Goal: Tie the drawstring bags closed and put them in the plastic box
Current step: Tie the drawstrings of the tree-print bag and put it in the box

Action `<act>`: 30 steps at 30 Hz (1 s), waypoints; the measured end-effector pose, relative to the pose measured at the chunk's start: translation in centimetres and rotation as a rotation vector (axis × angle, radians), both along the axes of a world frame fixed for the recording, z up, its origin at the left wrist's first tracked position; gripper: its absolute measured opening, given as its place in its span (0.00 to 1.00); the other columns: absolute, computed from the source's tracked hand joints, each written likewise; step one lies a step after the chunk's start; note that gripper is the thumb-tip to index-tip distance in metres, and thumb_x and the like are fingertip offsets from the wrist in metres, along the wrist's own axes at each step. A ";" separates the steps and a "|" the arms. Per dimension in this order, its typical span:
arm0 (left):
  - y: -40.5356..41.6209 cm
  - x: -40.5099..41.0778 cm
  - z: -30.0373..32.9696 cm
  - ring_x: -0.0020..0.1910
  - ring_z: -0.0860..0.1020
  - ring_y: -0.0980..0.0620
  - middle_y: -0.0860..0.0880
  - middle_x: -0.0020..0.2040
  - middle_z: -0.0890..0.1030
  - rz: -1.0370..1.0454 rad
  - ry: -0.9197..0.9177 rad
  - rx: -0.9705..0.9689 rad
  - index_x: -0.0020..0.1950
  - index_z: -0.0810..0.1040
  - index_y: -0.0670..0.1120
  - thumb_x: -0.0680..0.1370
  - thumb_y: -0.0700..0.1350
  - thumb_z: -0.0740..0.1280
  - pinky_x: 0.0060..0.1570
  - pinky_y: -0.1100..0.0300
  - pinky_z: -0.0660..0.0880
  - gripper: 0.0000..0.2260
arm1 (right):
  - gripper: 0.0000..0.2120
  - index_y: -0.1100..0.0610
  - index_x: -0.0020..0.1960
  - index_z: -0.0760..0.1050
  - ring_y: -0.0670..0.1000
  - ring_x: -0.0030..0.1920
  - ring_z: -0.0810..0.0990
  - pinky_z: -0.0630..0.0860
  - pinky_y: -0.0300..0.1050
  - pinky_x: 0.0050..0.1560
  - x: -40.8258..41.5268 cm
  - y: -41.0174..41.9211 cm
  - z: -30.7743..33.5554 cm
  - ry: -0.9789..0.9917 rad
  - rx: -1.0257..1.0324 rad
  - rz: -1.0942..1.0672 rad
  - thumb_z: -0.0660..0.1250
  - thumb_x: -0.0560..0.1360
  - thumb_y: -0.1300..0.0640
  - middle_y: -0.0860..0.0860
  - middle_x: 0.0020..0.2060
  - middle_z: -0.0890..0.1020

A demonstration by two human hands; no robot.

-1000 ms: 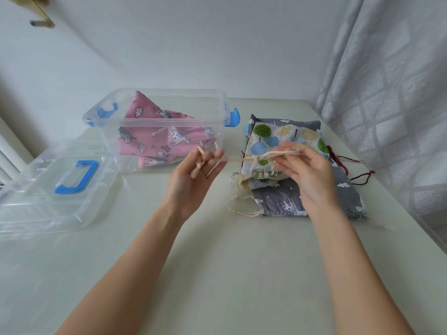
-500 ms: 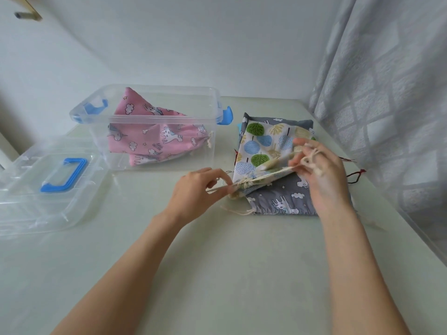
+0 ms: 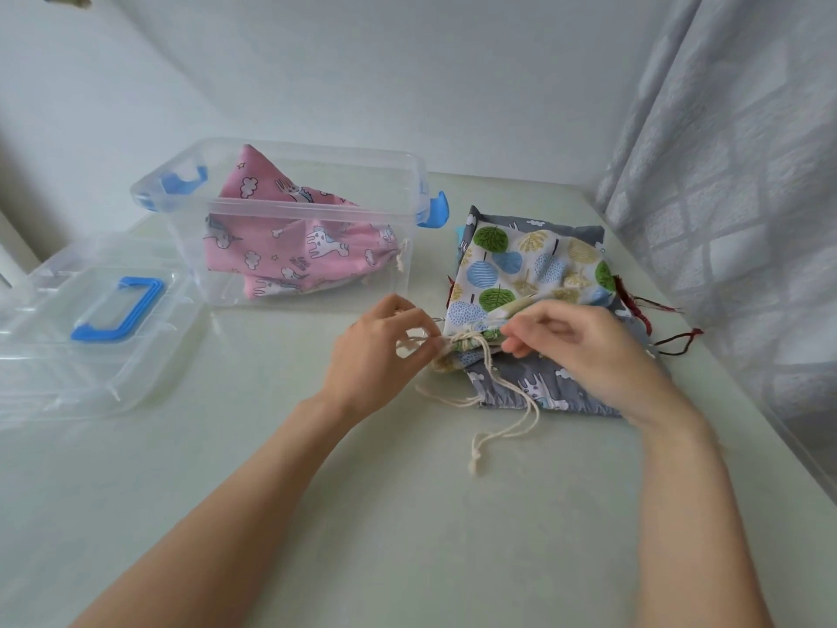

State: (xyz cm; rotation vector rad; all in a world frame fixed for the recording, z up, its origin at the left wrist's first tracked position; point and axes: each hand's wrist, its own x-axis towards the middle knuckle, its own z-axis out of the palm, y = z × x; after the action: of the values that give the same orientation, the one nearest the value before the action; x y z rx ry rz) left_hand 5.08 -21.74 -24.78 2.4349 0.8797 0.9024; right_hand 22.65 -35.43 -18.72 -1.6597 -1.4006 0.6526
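Pale green table point(image 3: 407, 537) carries: clear box point(image 3: 290, 206) far centre; lid point(image 3: 90, 355) with blue handle, flat, left of box; bag stack point(image 3: 521, 392) right of box; cream cord end point(image 3: 475, 455) trailing onto tabletop.

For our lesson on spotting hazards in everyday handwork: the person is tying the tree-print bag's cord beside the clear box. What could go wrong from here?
1. The left hand pinches the cord right at the gathered neck of the tree-print bag; if that pinch slips, the neck may loosen.
2. A loose cream cord trails across the grey bag beneath, and other cords lie close by, so lifting may snag or drag that bag.
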 end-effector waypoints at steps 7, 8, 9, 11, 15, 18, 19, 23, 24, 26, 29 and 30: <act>0.0 0.2 0.1 0.39 0.78 0.56 0.59 0.36 0.78 -0.047 -0.040 0.055 0.43 0.79 0.50 0.74 0.54 0.65 0.41 0.62 0.67 0.09 | 0.09 0.53 0.43 0.77 0.48 0.39 0.78 0.72 0.45 0.40 -2.4 2.6 -2.3 -0.574 -0.104 -0.231 0.64 0.76 0.49 0.46 0.36 0.81; -0.1 0.2 0.2 0.39 0.78 0.56 0.58 0.36 0.80 -0.043 -0.042 0.031 0.43 0.79 0.50 0.73 0.55 0.63 0.41 0.61 0.68 0.10 | 0.09 0.55 0.44 0.76 0.46 0.38 0.77 0.69 0.44 0.39 -2.3 2.7 -2.2 -0.531 -0.066 -0.228 0.61 0.78 0.51 0.45 0.36 0.81; -0.1 0.2 0.3 0.39 0.79 0.56 0.57 0.36 0.81 -0.043 -0.050 -0.007 0.43 0.79 0.51 0.74 0.56 0.63 0.41 0.61 0.69 0.11 | 0.10 0.56 0.45 0.74 0.43 0.37 0.76 0.68 0.43 0.38 -2.3 2.8 -2.0 -0.424 -0.026 -0.225 0.59 0.79 0.53 0.43 0.36 0.80; -0.1 0.1 0.3 0.40 0.80 0.58 0.58 0.35 0.82 -0.040 -0.081 -0.092 0.42 0.78 0.52 0.74 0.56 0.62 0.43 0.59 0.73 0.10 | 0.09 0.57 0.43 0.72 0.43 0.33 0.79 0.72 0.39 0.37 -2.5 2.8 -1.5 -0.165 0.047 -0.233 0.57 0.80 0.57 0.45 0.34 0.80; -0.2 0.3 0.6 0.41 0.79 0.56 0.59 0.33 0.81 0.099 -0.062 -0.158 0.38 0.75 0.54 0.75 0.53 0.65 0.42 0.57 0.73 0.07 | 0.08 0.59 0.42 0.75 0.50 0.36 0.78 0.72 0.44 0.40 -2.0 2.7 -1.8 -0.237 0.100 -0.337 0.61 0.78 0.59 0.49 0.34 0.81; 0.0 0.1 0.5 0.40 0.80 0.54 0.58 0.32 0.81 0.129 -0.011 -0.195 0.37 0.74 0.55 0.76 0.51 0.66 0.39 0.59 0.71 0.07 | 0.07 0.59 0.39 0.78 0.50 0.35 0.77 0.70 0.44 0.38 -1.5 2.5 -2.1 -0.315 0.150 -0.390 0.65 0.75 0.58 0.49 0.32 0.81; 0.1 -0.1 0.5 0.38 0.80 0.56 0.59 0.31 0.81 0.111 -0.013 -0.222 0.37 0.74 0.55 0.75 0.51 0.66 0.39 0.59 0.72 0.08 | 0.07 0.58 0.38 0.78 0.50 0.35 0.77 0.71 0.44 0.37 -1.4 2.3 -2.1 -0.300 0.167 -0.386 0.67 0.73 0.57 0.50 0.32 0.81; 0.2 -0.5 0.0 0.33 0.80 0.57 0.55 0.30 0.81 0.084 -0.087 -0.310 0.37 0.78 0.53 0.75 0.50 0.68 0.42 0.55 0.78 0.07 | 0.10 0.58 0.34 0.79 0.50 0.41 0.78 0.72 0.45 0.44 -1.4 2.3 -1.3 -0.124 0.202 -0.210 0.71 0.71 0.53 0.52 0.39 0.81; 0.1 -0.5 0.0 0.32 0.80 0.56 0.55 0.30 0.81 0.086 -0.095 -0.309 0.37 0.78 0.52 0.74 0.50 0.68 0.42 0.54 0.78 0.06 | 0.11 0.58 0.34 0.78 0.49 0.41 0.77 0.72 0.44 0.44 -1.7 2.4 -1.0 -0.068 0.212 -0.156 0.71 0.71 0.52 0.51 0.40 0.81; -0.1 -0.1 0.1 0.32 0.80 0.55 0.54 0.31 0.81 0.072 -0.102 -0.299 0.38 0.79 0.52 0.74 0.50 0.68 0.42 0.53 0.78 0.06 | 0.10 0.58 0.35 0.78 0.45 0.38 0.77 0.73 0.38 0.41 -2.2 2.7 -0.4 0.054 0.230 -0.049 0.69 0.73 0.55 0.48 0.45 0.82; -0.3 -0.2 0.6 0.33 0.80 0.53 0.55 0.32 0.81 0.044 -0.124 -0.282 0.39 0.80 0.53 0.74 0.51 0.68 0.42 0.52 0.77 0.05 | 0.08 0.64 0.44 0.77 0.37 0.28 0.74 0.69 0.28 0.30 -3.1 3.1 0.0 0.155 0.211 0.044 0.61 0.78 0.64 0.52 0.52 0.81; -0.3 -0.3 0.8 0.34 0.80 0.53 0.55 0.32 0.81 0.039 -0.143 -0.278 0.39 0.80 0.53 0.74 0.51 0.68 0.42 0.52 0.78 0.05 | 0.08 0.66 0.48 0.77 0.36 0.27 0.74 0.69 0.27 0.29 -3.2 3.4 -0.2 0.162 0.219 0.046 0.60 0.78 0.65 0.53 0.50 0.81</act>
State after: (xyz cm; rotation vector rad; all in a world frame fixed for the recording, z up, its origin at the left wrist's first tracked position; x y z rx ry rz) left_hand 4.74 -22.01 -23.94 2.0972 0.9352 0.8902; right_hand 19.41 -32.06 -18.88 -1.3764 -1.3455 0.6213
